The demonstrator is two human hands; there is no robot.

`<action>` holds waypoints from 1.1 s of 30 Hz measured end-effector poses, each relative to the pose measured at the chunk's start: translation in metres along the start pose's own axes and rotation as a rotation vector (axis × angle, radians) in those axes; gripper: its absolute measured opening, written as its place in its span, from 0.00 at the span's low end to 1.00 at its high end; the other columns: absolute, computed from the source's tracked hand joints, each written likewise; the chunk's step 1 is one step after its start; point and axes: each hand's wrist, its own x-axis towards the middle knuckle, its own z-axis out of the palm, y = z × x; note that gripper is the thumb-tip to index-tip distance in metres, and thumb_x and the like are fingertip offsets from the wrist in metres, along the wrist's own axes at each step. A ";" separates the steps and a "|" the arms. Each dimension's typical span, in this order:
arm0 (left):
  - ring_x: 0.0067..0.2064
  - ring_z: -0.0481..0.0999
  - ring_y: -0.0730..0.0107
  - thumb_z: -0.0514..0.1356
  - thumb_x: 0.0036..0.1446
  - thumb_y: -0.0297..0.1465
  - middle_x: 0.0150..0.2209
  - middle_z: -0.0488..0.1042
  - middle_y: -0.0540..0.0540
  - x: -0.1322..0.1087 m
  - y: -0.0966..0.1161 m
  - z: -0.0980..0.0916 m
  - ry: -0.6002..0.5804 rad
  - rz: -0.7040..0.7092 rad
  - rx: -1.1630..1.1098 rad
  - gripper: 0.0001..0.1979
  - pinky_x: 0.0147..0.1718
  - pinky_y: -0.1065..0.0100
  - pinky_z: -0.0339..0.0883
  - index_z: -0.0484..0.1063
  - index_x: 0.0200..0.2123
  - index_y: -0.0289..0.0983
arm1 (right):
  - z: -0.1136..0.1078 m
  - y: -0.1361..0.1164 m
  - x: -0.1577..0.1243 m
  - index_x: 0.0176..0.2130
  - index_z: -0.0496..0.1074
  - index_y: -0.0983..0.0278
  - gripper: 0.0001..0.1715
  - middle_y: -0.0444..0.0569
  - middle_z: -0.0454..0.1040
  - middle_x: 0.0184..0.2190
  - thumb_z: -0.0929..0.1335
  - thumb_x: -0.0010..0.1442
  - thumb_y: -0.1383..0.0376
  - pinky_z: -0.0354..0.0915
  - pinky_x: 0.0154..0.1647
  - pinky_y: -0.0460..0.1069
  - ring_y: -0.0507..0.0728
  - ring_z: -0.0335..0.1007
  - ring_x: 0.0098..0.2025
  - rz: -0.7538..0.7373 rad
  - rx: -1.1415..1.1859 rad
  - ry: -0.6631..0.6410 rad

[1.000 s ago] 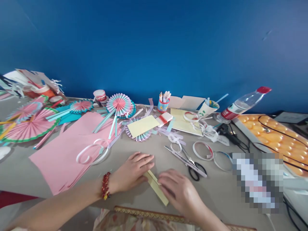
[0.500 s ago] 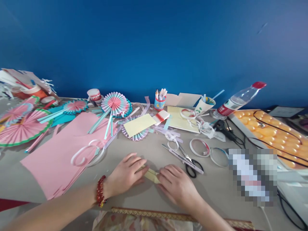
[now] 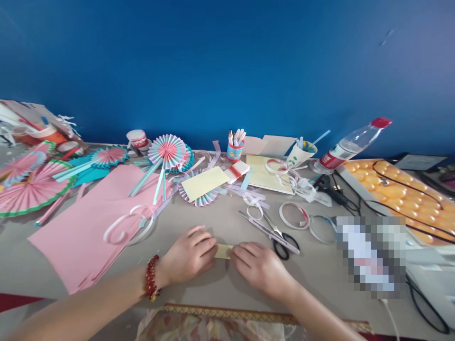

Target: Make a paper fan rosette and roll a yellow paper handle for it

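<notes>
A narrow strip of pale yellow paper (image 3: pixel 223 252) lies between my two hands near the front of the table. My left hand (image 3: pixel 188 255), with a red bead bracelet on its wrist, has its fingers closed over the strip's left end. On the right end, the fingers of my right hand (image 3: pixel 258 267) are bent down and pressed together. Both ends of the strip are hidden under the fingers. Just beyond my right hand lie scissors with black handles (image 3: pixel 282 245) and a utility knife (image 3: pixel 265 229) across them.
Pink paper sheets (image 3: pixel 88 227) spread out at left, beside folded paper fans (image 3: pixel 167 151). Behind are a yellow paper piece (image 3: pixel 206 183), a pen cup (image 3: pixel 235 150) and tape rolls (image 3: pixel 294 215). At right are a glue gun (image 3: pixel 330 189), a bottle (image 3: pixel 350 147) and cables.
The yellow strip has turned from slanted to nearly level, and its visible part looks flatter. Both hands stay at its ends, having shifted only slightly.
</notes>
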 end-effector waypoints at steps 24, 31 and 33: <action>0.38 0.69 0.64 0.52 0.68 0.25 0.35 0.71 0.48 -0.015 0.011 -0.011 -0.024 -0.403 -0.257 0.08 0.37 0.62 0.60 0.69 0.35 0.37 | -0.009 0.004 -0.003 0.38 0.71 0.61 0.10 0.49 0.74 0.37 0.62 0.68 0.70 0.62 0.43 0.52 0.57 0.69 0.40 0.404 0.392 -0.011; 0.38 0.68 0.64 0.53 0.68 0.25 0.35 0.71 0.48 -0.018 0.009 -0.008 -0.003 -0.463 -0.294 0.06 0.39 0.62 0.59 0.67 0.37 0.38 | -0.005 0.000 0.004 0.35 0.70 0.62 0.08 0.48 0.73 0.35 0.64 0.68 0.67 0.62 0.42 0.52 0.57 0.68 0.38 0.479 0.360 0.004; 0.37 0.68 0.65 0.53 0.68 0.25 0.35 0.71 0.49 -0.018 0.008 -0.009 -0.001 -0.471 -0.303 0.06 0.39 0.61 0.59 0.67 0.37 0.38 | -0.004 -0.002 0.005 0.34 0.69 0.62 0.09 0.48 0.72 0.34 0.63 0.68 0.67 0.61 0.42 0.52 0.57 0.67 0.38 0.489 0.355 0.001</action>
